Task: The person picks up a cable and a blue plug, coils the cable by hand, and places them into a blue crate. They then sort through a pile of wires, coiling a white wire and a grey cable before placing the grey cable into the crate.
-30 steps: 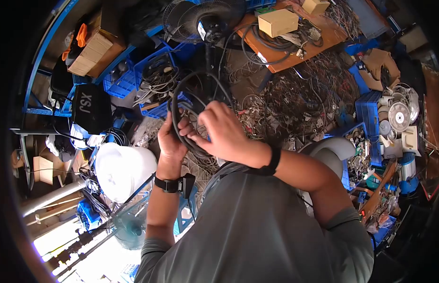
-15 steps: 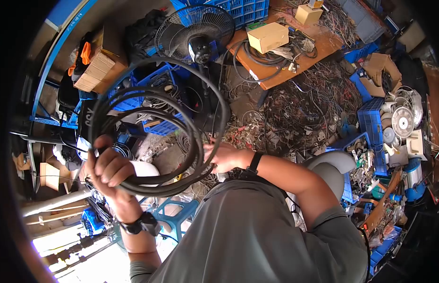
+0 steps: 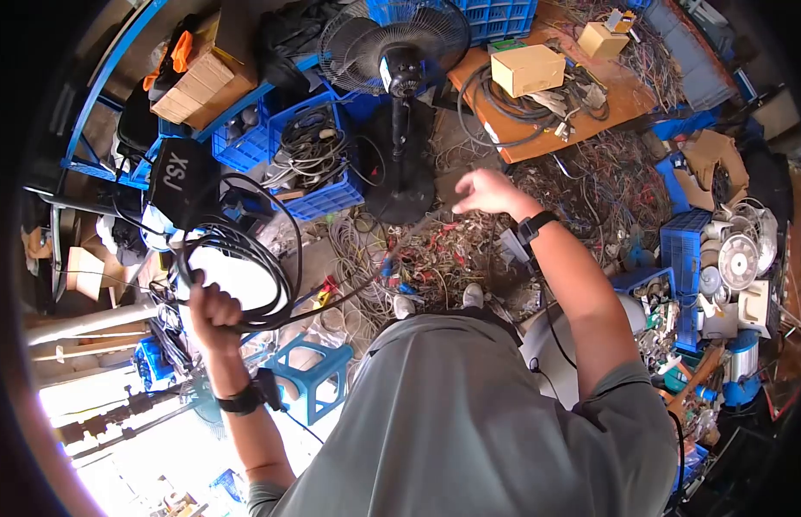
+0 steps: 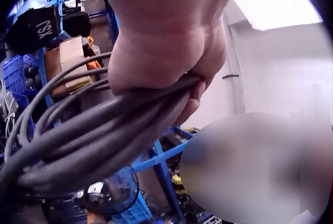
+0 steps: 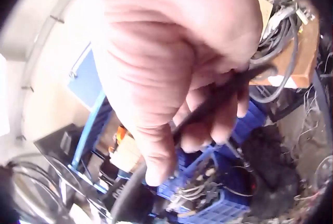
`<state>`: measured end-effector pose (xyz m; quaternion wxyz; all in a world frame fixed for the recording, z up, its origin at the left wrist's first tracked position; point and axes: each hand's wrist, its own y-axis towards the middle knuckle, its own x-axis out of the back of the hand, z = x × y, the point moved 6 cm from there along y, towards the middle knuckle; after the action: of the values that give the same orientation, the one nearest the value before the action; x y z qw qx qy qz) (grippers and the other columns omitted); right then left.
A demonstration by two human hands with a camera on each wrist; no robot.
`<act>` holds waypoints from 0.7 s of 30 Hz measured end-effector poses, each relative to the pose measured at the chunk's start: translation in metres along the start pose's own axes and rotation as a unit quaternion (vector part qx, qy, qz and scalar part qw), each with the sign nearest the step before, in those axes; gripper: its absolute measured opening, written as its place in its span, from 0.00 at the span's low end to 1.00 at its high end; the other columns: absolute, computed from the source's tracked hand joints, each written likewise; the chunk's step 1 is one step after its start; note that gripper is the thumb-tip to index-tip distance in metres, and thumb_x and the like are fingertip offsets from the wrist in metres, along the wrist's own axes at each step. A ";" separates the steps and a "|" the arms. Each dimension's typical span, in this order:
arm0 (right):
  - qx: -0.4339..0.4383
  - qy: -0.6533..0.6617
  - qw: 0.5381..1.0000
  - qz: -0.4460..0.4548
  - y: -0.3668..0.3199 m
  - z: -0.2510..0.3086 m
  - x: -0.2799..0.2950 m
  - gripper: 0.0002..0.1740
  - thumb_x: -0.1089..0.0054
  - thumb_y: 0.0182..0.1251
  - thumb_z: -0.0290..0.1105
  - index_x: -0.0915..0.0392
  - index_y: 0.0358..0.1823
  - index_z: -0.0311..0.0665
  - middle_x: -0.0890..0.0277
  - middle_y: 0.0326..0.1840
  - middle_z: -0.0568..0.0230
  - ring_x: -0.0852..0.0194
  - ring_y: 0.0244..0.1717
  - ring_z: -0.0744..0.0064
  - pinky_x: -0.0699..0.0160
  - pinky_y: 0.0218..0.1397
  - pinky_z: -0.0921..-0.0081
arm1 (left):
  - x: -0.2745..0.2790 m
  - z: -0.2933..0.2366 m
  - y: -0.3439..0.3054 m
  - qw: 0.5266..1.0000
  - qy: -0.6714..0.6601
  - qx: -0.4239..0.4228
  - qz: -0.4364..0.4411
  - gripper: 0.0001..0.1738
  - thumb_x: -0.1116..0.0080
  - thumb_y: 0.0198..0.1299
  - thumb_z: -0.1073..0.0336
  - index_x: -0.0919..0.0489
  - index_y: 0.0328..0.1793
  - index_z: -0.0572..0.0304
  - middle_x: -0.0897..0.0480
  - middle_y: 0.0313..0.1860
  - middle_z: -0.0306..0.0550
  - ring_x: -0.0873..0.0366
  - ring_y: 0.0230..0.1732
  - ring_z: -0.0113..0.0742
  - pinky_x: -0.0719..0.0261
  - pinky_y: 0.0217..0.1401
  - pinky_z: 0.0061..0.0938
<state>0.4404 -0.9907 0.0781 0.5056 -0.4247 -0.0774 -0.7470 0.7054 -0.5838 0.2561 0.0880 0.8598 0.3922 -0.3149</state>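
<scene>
A loose coil of thick dark cable (image 3: pixel 284 258) hangs from my left hand (image 3: pixel 215 314), which grips its bundled loops. In the left wrist view, the left hand (image 4: pixel 161 42) has its fingers wrapped round several strands of the cable (image 4: pixel 99 135). One length runs from the coil toward my right hand (image 3: pixel 495 194), held out over the littered floor. The right wrist view shows the right hand (image 5: pixel 171 68) pinching that cable (image 5: pixel 127 193) between thumb and curled fingers, with a short end sticking out past them.
A black standing fan (image 3: pixel 405 69) is ahead, beside a blue crate (image 3: pixel 327 198) of cables. An orange-brown table (image 3: pixel 525 151) holds boxes and cables. A blue stool (image 3: pixel 310 370) stands near my left forearm. Scrap wires cover the floor; blue crates (image 3: pixel 680 258) of parts stand at right.
The hands, together around the coil at first, are now wide apart. My left hand has moved left and down with the coil; my right has swung out forward and right, drawing out a length of cable.
</scene>
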 end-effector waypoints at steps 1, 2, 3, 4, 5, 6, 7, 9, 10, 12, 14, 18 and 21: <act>-0.047 0.029 0.998 -0.021 0.003 0.012 0.008 0.27 0.24 0.43 0.51 0.16 0.42 0.42 0.17 0.41 0.55 0.19 0.46 0.57 0.25 0.51 0.66 | 0.001 0.024 0.000 0.998 0.037 0.030 0.030 0.08 0.54 0.71 0.60 0.30 0.40 0.54 0.46 0.16 0.26 0.52 0.14 0.17 0.52 0.16 0.18; -0.093 0.059 0.993 -0.042 0.007 0.026 0.016 0.27 0.24 0.42 0.50 0.16 0.42 0.41 0.17 0.41 0.55 0.19 0.46 0.57 0.25 0.51 0.66 | 0.001 0.047 0.003 0.994 0.075 0.059 0.060 0.07 0.52 0.69 0.60 0.29 0.41 0.53 0.46 0.17 0.26 0.52 0.15 0.18 0.52 0.17 0.19; -0.089 0.050 0.988 -0.113 0.005 0.049 0.030 0.26 0.24 0.43 0.49 0.17 0.40 0.41 0.17 0.39 0.55 0.19 0.45 0.57 0.25 0.49 0.66 | 0.001 0.069 0.006 0.991 0.087 0.083 0.056 0.07 0.51 0.68 0.61 0.31 0.36 0.51 0.45 0.17 0.26 0.51 0.15 0.19 0.50 0.18 0.20; -0.083 0.058 0.983 -0.154 0.011 0.063 0.035 0.22 0.26 0.45 0.46 0.17 0.38 0.40 0.17 0.38 0.56 0.19 0.44 0.57 0.24 0.48 0.65 | -0.004 0.089 0.010 0.988 0.100 0.107 0.054 0.09 0.49 0.67 0.61 0.32 0.32 0.48 0.44 0.17 0.27 0.49 0.16 0.20 0.47 0.19 0.21; -0.055 0.061 0.978 -0.192 0.012 0.084 0.040 0.20 0.26 0.46 0.43 0.18 0.36 0.39 0.17 0.36 0.56 0.19 0.43 0.58 0.25 0.46 0.65 | -0.015 0.103 0.014 0.985 0.111 0.119 0.048 0.11 0.49 0.66 0.62 0.35 0.29 0.48 0.44 0.17 0.28 0.48 0.16 0.21 0.46 0.20 0.22; -0.028 0.063 0.970 -0.232 0.011 0.103 0.047 0.18 0.26 0.47 0.41 0.19 0.35 0.39 0.18 0.35 0.57 0.19 0.41 0.60 0.25 0.45 0.66 | -0.028 0.117 0.020 0.983 0.123 0.132 0.044 0.14 0.48 0.65 0.64 0.37 0.27 0.47 0.43 0.17 0.29 0.46 0.16 0.22 0.45 0.21 0.23; -0.028 0.059 0.970 -0.236 0.014 0.109 0.050 0.18 0.26 0.47 0.41 0.19 0.35 0.39 0.18 0.35 0.57 0.19 0.41 0.60 0.25 0.45 0.66 | -0.045 0.131 0.025 0.983 0.105 0.140 0.056 0.12 0.48 0.65 0.65 0.36 0.28 0.49 0.42 0.18 0.30 0.45 0.17 0.23 0.43 0.21 0.22; -0.030 0.202 0.949 -0.241 0.023 0.114 0.055 0.14 0.27 0.49 0.34 0.20 0.33 0.35 0.18 0.32 0.59 0.20 0.36 0.66 0.26 0.41 0.71 | -0.073 0.157 0.037 0.985 0.051 0.143 0.076 0.09 0.48 0.64 0.69 0.33 0.32 0.54 0.38 0.18 0.32 0.41 0.18 0.24 0.39 0.22 0.23; -0.013 0.307 0.924 -0.229 0.038 0.096 0.050 0.12 0.28 0.50 0.29 0.21 0.33 0.33 0.20 0.31 0.62 0.22 0.33 0.72 0.28 0.38 0.77 | -0.084 0.171 0.045 0.987 0.015 0.138 0.085 0.06 0.48 0.64 0.71 0.32 0.34 0.57 0.35 0.19 0.34 0.38 0.18 0.26 0.36 0.23 0.24; -0.021 0.398 0.886 -0.235 0.041 0.081 0.058 0.06 0.35 0.56 0.25 0.23 0.34 0.32 0.21 0.32 0.63 0.22 0.33 0.72 0.27 0.37 0.79 | -0.098 0.197 0.065 0.990 -0.027 0.122 0.070 0.04 0.48 0.65 0.70 0.31 0.37 0.58 0.30 0.22 0.38 0.32 0.22 0.29 0.29 0.28 0.26; -0.019 0.472 0.856 -0.209 0.036 0.072 0.067 0.04 0.39 0.59 0.23 0.23 0.35 0.33 0.21 0.32 0.62 0.22 0.34 0.72 0.26 0.38 0.78 | -0.111 0.223 0.090 0.985 -0.038 0.140 0.094 0.05 0.46 0.66 0.70 0.30 0.43 0.59 0.19 0.32 0.48 0.19 0.36 0.38 0.19 0.44 0.32; 0.035 0.566 0.814 -0.130 0.032 0.060 0.068 0.11 0.52 0.66 0.19 0.23 0.46 0.31 0.21 0.33 0.63 0.20 0.36 0.72 0.21 0.38 0.78 | -0.179 0.269 0.113 0.977 0.021 0.180 0.112 0.07 0.48 0.68 0.69 0.29 0.49 0.61 0.18 0.46 0.53 0.18 0.47 0.41 0.17 0.48 0.32; 0.005 0.433 0.895 -0.108 0.022 0.051 0.080 0.15 0.55 0.67 0.20 0.23 0.51 0.30 0.21 0.31 0.61 0.24 0.27 0.76 0.23 0.29 0.78 | -0.214 0.319 0.141 0.982 0.045 0.150 0.107 0.11 0.48 0.69 0.66 0.28 0.54 0.61 0.19 0.44 0.45 0.20 0.46 0.34 0.19 0.49 0.31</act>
<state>0.4767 -1.0290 0.1602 0.4071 -0.0456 0.1006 -0.9067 0.5521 -0.9392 0.1227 -0.0265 0.9135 0.2498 -0.3201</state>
